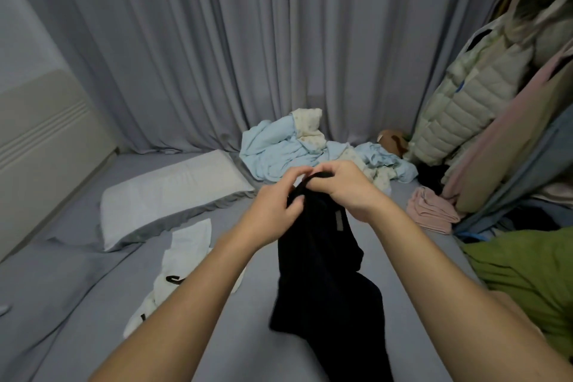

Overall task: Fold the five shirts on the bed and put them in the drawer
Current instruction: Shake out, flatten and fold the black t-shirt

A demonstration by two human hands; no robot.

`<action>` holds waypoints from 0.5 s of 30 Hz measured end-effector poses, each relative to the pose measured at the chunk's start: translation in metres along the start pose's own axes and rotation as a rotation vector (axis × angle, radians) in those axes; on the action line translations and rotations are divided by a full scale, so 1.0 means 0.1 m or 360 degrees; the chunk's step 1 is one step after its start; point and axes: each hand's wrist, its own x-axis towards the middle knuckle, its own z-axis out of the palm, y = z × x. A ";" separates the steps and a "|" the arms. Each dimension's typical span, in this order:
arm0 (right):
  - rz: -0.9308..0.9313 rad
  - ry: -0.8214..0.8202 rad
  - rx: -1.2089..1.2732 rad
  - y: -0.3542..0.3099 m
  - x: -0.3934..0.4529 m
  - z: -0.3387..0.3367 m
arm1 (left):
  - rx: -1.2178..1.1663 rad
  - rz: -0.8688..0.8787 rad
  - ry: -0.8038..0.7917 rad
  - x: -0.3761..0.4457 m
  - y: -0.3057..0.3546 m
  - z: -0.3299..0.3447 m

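Observation:
A black shirt (pixel 325 282) hangs over the grey bed (pixel 77 295), its lower part bunched on the sheet. Both hands hold it up by the collar. My left hand (pixel 276 201) pinches the collar's left side and my right hand (pixel 344 186) grips the collar's top edge; a grey label shows just below. A white shirt (pixel 186 254) with black print lies crumpled to the left, partly under my left forearm. A green shirt (pixel 527 270) lies at the right edge. A folded pink garment (pixel 431 211) rests further back on the right.
A white pillow (pixel 173 195) lies at the back left. A heap of light blue bedding (pixel 297 152) sits against the grey curtain (pixel 248 40). Jackets and clothes hang on a rack (pixel 483 96) at the right. A beige headboard (pixel 40 146) stands at the left.

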 end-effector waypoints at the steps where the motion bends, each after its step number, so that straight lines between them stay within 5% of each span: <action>1: 0.0018 -0.0002 0.0018 0.09 -0.05 -0.03 | 0.0041 -0.0013 0.0075 0.01 0.00 0.04; 5: 0.0163 -0.0111 0.0276 0.52 -0.30 -0.14 | -0.0278 -0.0267 0.0380 0.11 0.13 0.22; 9: 0.0389 -0.0376 0.0047 0.98 -0.54 -0.24 | -0.0854 -0.0486 0.0369 0.18 0.33 0.20; 15: 0.0411 -0.0264 -0.0059 1.33 -0.67 -0.38 | -0.0920 -0.0520 0.0600 0.20 0.28 -0.04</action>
